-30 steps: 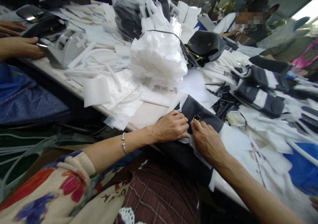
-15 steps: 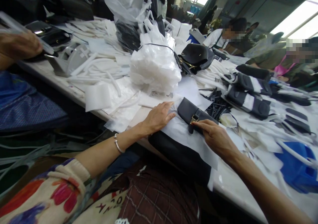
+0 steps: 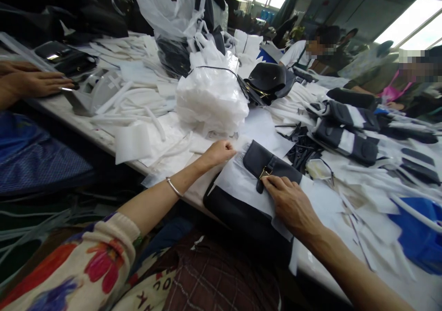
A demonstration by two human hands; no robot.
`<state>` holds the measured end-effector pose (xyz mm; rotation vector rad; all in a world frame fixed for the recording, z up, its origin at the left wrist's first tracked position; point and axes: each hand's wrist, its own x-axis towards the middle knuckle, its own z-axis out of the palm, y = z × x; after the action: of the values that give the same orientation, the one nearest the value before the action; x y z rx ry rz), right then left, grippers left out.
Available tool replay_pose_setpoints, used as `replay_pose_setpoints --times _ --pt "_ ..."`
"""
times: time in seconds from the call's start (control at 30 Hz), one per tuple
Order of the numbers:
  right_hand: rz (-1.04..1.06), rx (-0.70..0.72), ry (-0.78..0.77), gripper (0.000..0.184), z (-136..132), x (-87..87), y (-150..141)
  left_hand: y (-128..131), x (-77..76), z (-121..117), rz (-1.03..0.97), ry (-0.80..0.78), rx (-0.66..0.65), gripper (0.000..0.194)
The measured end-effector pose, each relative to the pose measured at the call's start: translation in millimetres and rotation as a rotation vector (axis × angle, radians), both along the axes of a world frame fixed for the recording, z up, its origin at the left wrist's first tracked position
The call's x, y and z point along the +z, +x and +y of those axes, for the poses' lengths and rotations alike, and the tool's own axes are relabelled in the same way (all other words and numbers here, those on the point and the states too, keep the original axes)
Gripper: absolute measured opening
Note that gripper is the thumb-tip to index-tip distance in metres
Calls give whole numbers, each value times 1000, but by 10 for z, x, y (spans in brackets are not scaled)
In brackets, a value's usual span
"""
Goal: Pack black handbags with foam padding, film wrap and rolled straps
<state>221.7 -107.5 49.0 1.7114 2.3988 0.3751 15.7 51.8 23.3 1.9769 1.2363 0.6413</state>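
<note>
Black flap (image 3: 254,160) likely bends softly; best held by its ten-o'clock edge. Right hand (image 3: 290,200), fingers together, touches the buckle (image 3: 265,172); left hand (image 3: 221,152), at ten o'clock, curls; either's pinch unclear.

The head camera looked forward and down over the lap (image 3: 224,274) at six o'clock; the left hand (image 3: 221,152) showed close, mid-frame, the right hand (image 3: 292,205) at four; a distant window (image 3: 414,16) at two.

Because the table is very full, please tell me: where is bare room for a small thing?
Little: a narrow tabletop strip between left forearm and black bag, and seemingly another by the front edge, beneath the right forearm. Crowded: farther back, with bundled white plastic bags, dark strap pile, white-banded black bags.
</note>
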Motion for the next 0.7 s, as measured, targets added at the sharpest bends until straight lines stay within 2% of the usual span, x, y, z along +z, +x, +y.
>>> replay_pose_setpoints --times 0.07,0.1,0.17,0.23,0.27,0.33,0.43,0.47,0.53,0.6,0.63,0.7 --pt "5 6 -1 50 -4 -4 -16 24 170 -109 -2 164 33 13" --pt "7 1 -4 49 -2 -7 -16 55 249 -191 -4 294 -12 19" --pt "21 -21 -15 48 4 -14 6 140 331 -378 35 561 -264 30" --pt "83 -26 -45 45 5 -7 65 221 280 -542 163 696 -540 47" --pt "135 -11 -72 43 3 12 106 248 215 -599 239 709 -619 60" --pt "249 43 -160 42 -7 91 190 271 61 -653 347 694 -673 82" --pt "421 24 -262 40 -8 292 235 259 -100 -632 392 666 -679 93" --pt "479 -21 -246 36 0 352 212 253 -124 -618 392 663 -683 94" --pt "566 -129 -96 35 24 397 111 250 -147 -603 381 669 -684 94" --pt "549 -188 104 43 37 292 -25 259 -161 -604 360 680 -671 97" --pt "505 -192 175 48 32 182 -88 268 -167 -606 349 684 -665 98" --pt "387 -158 223 56 -5 -106 -170 282 -175 -598 325 678 -662 100"
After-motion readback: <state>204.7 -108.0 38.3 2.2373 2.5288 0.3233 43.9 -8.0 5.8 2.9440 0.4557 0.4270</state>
